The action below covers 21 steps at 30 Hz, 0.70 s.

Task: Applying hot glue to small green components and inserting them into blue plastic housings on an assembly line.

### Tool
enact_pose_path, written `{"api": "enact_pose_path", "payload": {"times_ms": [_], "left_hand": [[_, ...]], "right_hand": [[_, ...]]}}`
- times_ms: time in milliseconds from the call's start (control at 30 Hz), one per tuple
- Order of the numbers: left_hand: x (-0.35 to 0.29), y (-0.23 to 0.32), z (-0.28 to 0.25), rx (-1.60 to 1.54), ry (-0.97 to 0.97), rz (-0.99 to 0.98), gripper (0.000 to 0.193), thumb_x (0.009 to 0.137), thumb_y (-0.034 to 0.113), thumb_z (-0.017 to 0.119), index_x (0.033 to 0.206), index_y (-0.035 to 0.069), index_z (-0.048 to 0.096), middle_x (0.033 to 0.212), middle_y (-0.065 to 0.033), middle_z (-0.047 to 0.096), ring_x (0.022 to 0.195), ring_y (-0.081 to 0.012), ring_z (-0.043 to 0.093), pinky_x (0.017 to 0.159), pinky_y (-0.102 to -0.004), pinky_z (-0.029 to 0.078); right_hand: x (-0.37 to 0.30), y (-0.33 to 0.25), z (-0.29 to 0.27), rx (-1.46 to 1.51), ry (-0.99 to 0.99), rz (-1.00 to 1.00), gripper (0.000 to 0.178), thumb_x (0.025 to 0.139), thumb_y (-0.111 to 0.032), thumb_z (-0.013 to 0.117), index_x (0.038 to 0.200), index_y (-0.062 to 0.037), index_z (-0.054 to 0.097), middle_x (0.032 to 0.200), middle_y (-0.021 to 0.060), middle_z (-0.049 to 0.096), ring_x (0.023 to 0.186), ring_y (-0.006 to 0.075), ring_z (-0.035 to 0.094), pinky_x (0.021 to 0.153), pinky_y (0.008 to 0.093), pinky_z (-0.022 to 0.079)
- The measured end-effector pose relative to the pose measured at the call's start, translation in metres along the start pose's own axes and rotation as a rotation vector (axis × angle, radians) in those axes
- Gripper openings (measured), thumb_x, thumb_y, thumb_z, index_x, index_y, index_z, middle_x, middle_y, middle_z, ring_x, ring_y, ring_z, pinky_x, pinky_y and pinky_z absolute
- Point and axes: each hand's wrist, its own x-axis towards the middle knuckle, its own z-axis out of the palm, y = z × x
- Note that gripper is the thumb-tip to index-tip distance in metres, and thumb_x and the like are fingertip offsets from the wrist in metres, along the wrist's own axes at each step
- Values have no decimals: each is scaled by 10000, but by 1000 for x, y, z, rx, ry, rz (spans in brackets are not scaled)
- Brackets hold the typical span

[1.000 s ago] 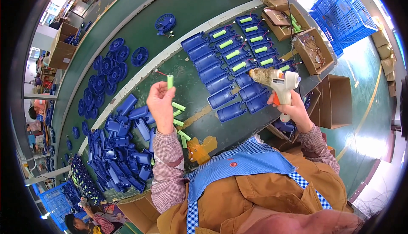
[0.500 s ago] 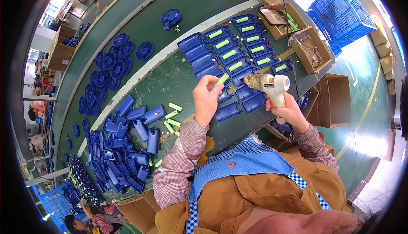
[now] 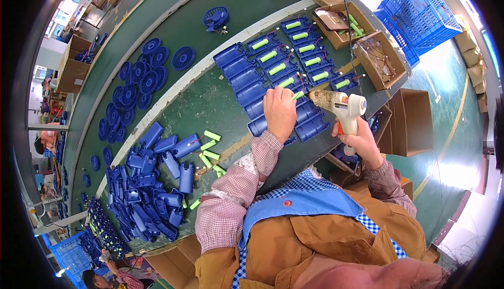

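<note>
My left hand (image 3: 280,112) pinches a light green cylindrical battery (image 3: 297,95) over one of the blue plastic housings (image 3: 255,108). In my right hand (image 3: 360,139) is a white hot glue gun (image 3: 348,111), its stained nozzle pointing left, close to that battery. The housings lie in rows, their hollow sides up. Several in the far and right rows each hold a green battery (image 3: 268,56) with thin wires; those at the left and near side hold none. My left fingertips are partly hidden behind the back of the hand.
Left of my arm lie a heap of blue housings (image 3: 140,205) and loose green batteries (image 3: 208,154). Round blue fan grilles (image 3: 149,81) rest on the green belt beyond a pale rail. Cardboard boxes (image 3: 378,63) and a blue crate (image 3: 420,13) stand at the right.
My left hand has moved right and slightly nearer, bringing the green battery down to a housing. The glue gun has shifted slightly right with my right hand.
</note>
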Motion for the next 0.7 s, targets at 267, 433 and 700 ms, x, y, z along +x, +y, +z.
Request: {"api": "enact_pose_path", "payload": {"times_ms": [267,433,700], "left_hand": [[-2,-6,7,75,-5,43,192,669,70,707,800,66,567,880,-86,501,850,-283,480,730,-400,395],[-2,-6,10,36,8,20,192,658,53,713,795,61,579,866,-87,506,847,-288,484,728,-403,395],[0,-4,8,-17,-39,-22,215,660,37,725,819,56,582,877,-97,510,850,-302,483,750,-407,400]], "right_hand": [[-2,-1,0,10,-16,-3,362,687,-7,563,1047,23,541,882,31,609,807,106,561,738,247,460],[6,0,4,25,-16,-14,340,692,-17,568,1030,14,540,853,27,602,783,107,557,716,251,460],[3,0,2,-20,-14,-15,300,695,-27,584,988,5,532,800,16,588,734,103,553,685,256,463]]}}
